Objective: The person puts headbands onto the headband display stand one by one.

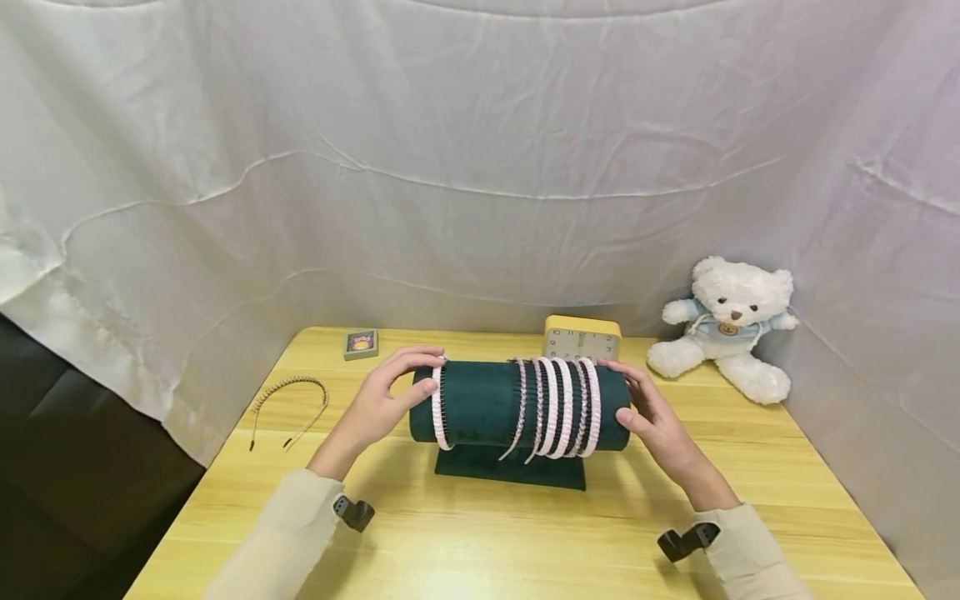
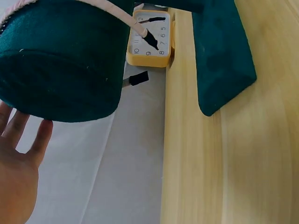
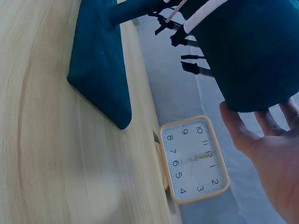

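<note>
A dark green velvet display roll point(image 1: 480, 404) on a flat base point(image 1: 517, 468) stands in the middle of the table. One white headband point(image 1: 439, 417) sits near its left end. Several pink, white and braided headbands point(image 1: 552, 408) are grouped towards the right end. My left hand point(image 1: 382, 404) touches the roll's left end with spread fingers, thumb near the white headband. At the opposite end, my right hand point(image 1: 660, 425) rests its spread fingers and thumb against the roll. Both wrist views show fingertips at the roll's end edge; the fingers are partly hidden behind it.
A braided tan headband point(image 1: 291, 382) lies on the table at the left. Behind it is a small grey box point(image 1: 362, 344). A yellow clock point(image 1: 582, 337) stands behind the roll, and a white teddy bear point(image 1: 738, 321) sits at the back right. Grey curtain point(image 1: 480, 167) surrounds the table.
</note>
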`<act>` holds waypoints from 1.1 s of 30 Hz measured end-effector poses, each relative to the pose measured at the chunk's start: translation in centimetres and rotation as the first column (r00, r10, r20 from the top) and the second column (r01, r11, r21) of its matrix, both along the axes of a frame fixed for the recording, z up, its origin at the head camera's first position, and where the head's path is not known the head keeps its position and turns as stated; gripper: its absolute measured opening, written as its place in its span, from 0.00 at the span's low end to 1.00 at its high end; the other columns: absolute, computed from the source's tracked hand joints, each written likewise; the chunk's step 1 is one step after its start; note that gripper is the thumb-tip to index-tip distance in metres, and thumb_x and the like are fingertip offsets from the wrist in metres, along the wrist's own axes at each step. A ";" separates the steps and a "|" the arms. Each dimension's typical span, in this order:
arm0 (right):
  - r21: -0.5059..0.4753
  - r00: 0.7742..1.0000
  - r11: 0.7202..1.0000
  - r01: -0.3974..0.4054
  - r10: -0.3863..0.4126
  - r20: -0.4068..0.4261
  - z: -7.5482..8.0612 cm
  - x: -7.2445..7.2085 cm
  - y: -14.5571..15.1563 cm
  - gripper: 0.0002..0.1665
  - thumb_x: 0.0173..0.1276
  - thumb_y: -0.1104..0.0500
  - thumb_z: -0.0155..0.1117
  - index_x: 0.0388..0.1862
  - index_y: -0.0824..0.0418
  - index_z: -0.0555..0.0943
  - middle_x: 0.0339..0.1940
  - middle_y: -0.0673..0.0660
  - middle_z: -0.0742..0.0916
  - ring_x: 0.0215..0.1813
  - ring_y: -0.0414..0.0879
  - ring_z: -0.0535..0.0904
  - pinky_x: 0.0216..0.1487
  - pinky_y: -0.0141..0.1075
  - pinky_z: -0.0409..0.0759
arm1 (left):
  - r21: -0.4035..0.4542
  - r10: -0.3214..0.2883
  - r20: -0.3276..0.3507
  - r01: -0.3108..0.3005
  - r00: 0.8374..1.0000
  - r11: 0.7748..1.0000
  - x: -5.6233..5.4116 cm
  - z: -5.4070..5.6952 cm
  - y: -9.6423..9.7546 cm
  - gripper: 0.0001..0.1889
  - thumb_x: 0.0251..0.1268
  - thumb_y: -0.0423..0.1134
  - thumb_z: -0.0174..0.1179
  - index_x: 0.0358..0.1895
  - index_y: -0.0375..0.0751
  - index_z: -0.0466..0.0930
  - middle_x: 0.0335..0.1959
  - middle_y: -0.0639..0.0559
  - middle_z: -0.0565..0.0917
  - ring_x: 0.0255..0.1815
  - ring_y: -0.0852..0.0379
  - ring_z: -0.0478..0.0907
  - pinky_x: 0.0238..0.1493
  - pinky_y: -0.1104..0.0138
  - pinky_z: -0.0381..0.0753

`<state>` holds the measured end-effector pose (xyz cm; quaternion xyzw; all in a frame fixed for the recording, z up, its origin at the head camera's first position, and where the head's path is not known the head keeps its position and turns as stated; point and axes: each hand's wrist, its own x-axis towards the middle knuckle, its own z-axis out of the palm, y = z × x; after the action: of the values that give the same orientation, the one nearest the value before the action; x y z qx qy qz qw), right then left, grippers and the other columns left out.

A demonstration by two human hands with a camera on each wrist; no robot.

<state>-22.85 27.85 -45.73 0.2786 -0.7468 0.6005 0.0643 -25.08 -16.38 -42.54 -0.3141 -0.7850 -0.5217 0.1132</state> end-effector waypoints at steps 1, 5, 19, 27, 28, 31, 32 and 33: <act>0.002 1.000 1.000 0.001 -0.001 -0.001 0.0 0.0 0.0 0.36 0.82 0.71 0.50 0.87 0.60 0.60 0.83 0.44 0.73 0.76 0.38 0.73 0.67 0.26 0.78 | -0.004 0.002 0.008 -0.002 1.000 1.000 -0.1 0.0 0.1 0.17 0.81 0.35 0.65 0.67 0.53 0.85 0.74 0.52 0.81 0.77 0.54 0.75 0.79 0.63 0.72; 0.003 1.000 1.000 0.003 -0.003 -0.004 -0.1 0.0 0.0 0.37 0.82 0.71 0.50 0.87 0.61 0.60 0.83 0.44 0.73 0.76 0.38 0.73 0.68 0.26 0.77 | -0.020 0.006 0.027 -0.005 1.000 1.000 -0.1 0.3 0.6 0.16 0.81 0.37 0.66 0.65 0.56 0.85 0.74 0.55 0.81 0.78 0.54 0.74 0.83 0.51 0.69; -0.005 1.000 1.000 0.007 -0.007 -0.015 -0.1 0.0 0.0 0.36 0.82 0.71 0.50 0.87 0.61 0.61 0.84 0.45 0.73 0.76 0.39 0.73 0.68 0.26 0.77 | -0.074 -0.023 0.090 0.029 0.996 0.997 -1.0 1.4 1.8 0.14 0.79 0.44 0.68 0.62 0.62 0.85 0.71 0.60 0.83 0.78 0.53 0.75 0.84 0.41 0.64; -0.016 1.000 1.000 0.010 -0.010 -0.012 -0.2 0.0 0.0 0.36 0.82 0.71 0.50 0.86 0.62 0.61 0.84 0.45 0.73 0.76 0.39 0.73 0.68 0.26 0.77 | -0.117 -0.024 0.060 0.031 0.998 0.993 -0.8 1.9 1.6 0.15 0.80 0.45 0.68 0.64 0.63 0.86 0.72 0.59 0.82 0.77 0.54 0.75 0.83 0.42 0.66; -0.019 1.000 1.000 0.006 -0.006 -0.014 -0.2 0.0 0.0 0.36 0.82 0.72 0.50 0.86 0.62 0.61 0.84 0.45 0.73 0.76 0.39 0.73 0.68 0.26 0.76 | -0.129 -0.026 0.048 0.032 0.999 0.991 -0.7 2.0 1.5 0.15 0.80 0.45 0.68 0.65 0.63 0.86 0.72 0.58 0.82 0.77 0.54 0.75 0.83 0.42 0.66; -0.031 1.000 0.999 -0.009 0.009 -0.022 -0.2 0.0 -0.1 0.36 0.81 0.72 0.50 0.86 0.63 0.61 0.84 0.45 0.73 0.77 0.39 0.72 0.69 0.26 0.76 | -0.170 -0.032 0.010 0.034 0.999 0.985 -0.3 2.3 1.1 0.17 0.80 0.45 0.68 0.66 0.63 0.86 0.73 0.59 0.81 0.78 0.54 0.75 0.81 0.42 0.69; -0.034 1.000 0.999 -0.011 0.010 -0.024 -0.2 -0.1 -0.2 0.36 0.81 0.72 0.50 0.86 0.63 0.61 0.84 0.45 0.73 0.77 0.39 0.73 0.69 0.26 0.76 | -0.183 -0.035 0.002 0.035 0.999 0.982 -0.3 2.3 1.0 0.17 0.80 0.45 0.68 0.66 0.63 0.86 0.73 0.59 0.81 0.78 0.54 0.75 0.81 0.42 0.70; -0.037 1.000 0.999 -0.011 0.010 -0.026 -0.2 -0.1 -0.2 0.36 0.81 0.72 0.50 0.86 0.63 0.61 0.84 0.45 0.73 0.77 0.39 0.73 0.69 0.26 0.76 | -0.194 -0.038 -0.004 0.036 0.999 0.980 -0.2 2.4 1.0 0.17 0.79 0.45 0.68 0.67 0.62 0.86 0.73 0.59 0.81 0.78 0.54 0.75 0.80 0.42 0.71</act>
<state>-22.91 27.65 -45.91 0.2892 -0.7332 0.6108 0.0758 -25.28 -15.42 -40.15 -0.3401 -0.8257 -0.4437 0.0753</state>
